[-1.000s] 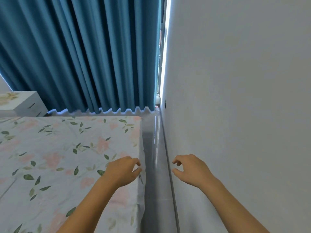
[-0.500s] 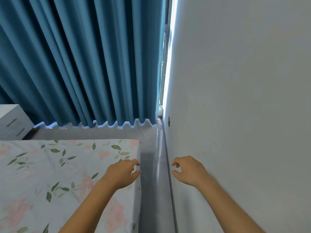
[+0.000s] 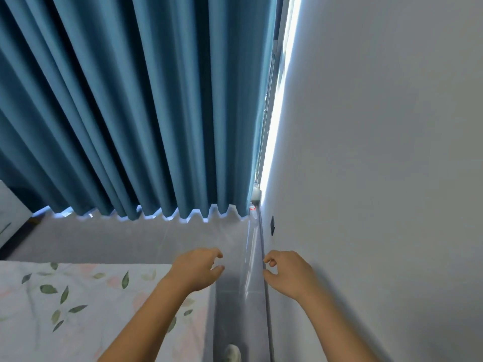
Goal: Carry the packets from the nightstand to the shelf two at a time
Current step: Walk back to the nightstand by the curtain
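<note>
The nightstand [image 3: 10, 220] shows only as a pale corner, the rest lost past the left edge. The bed [image 3: 78, 304] runs off the left and bottom, its leaf print smeared. Both forearms leave at the bottom. A pale shoe [image 3: 232, 354] on the floor is cut by the bottom edge. A small red-and-white thing [image 3: 252, 208] by the curtain is too tiny to tell.

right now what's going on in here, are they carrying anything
No, both hands hold nothing. The left hand and right hand hang out in front with fingers loosely curled, over the narrow strip of floor between the flowered bed and the wall. The person faces the blue curtain. The edge of a white cabinet shows at far left. No packets or shelf are in view.
</note>
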